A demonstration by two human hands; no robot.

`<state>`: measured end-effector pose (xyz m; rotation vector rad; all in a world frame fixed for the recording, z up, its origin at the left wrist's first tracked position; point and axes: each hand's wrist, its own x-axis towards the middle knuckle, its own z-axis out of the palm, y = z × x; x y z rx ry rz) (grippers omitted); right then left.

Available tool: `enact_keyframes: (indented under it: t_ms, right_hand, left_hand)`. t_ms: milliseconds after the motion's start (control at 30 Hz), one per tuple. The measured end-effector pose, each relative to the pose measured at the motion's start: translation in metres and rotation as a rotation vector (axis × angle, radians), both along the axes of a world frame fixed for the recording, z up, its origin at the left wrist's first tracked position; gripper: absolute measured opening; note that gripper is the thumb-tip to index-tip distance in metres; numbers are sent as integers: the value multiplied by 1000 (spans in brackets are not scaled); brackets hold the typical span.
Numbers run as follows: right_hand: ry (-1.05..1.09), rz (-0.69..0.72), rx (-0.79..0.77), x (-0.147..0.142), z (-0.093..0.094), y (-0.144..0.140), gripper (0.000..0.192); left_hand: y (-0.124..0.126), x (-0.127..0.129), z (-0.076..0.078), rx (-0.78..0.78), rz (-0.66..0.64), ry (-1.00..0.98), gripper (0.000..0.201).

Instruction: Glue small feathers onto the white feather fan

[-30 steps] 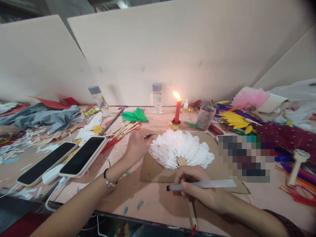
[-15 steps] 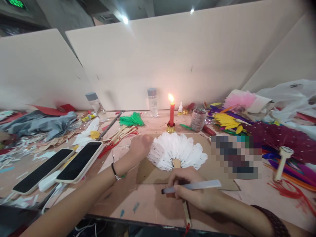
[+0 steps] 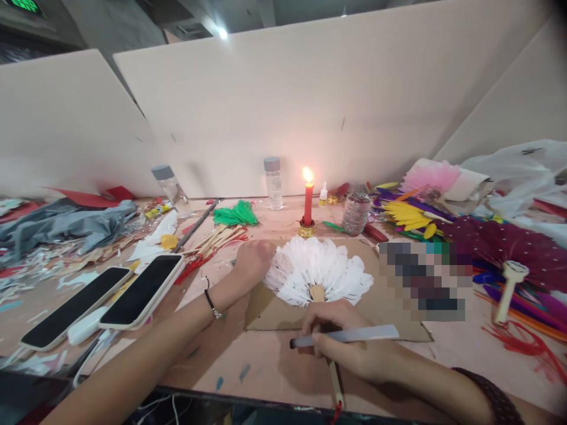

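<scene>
Scrap-strewn tabletop backed by white boards: white fan lies on cardboard near lit candle, right hand grasping clear stick, left hand's grip cannot be told.

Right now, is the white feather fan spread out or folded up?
Spread out: the white feather fan has its feathers fanned wide to both sides over the cardboard, just beyond the right hand.

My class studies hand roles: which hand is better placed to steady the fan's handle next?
Probably the right hand: it lies over the wooden handle, though also holding a pale stick. The left hand is farther off, by the white feathers.
</scene>
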<state>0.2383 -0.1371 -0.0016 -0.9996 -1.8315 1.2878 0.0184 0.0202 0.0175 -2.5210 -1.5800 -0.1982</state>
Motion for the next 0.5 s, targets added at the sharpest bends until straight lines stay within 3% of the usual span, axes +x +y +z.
enact_keyframes:
  t_ms: [500]
  right_hand:
    - [-24, -24, -19, 0, -1, -2, 10]
  left_hand:
    - [6, 6, -1, 6, -9, 4, 29]
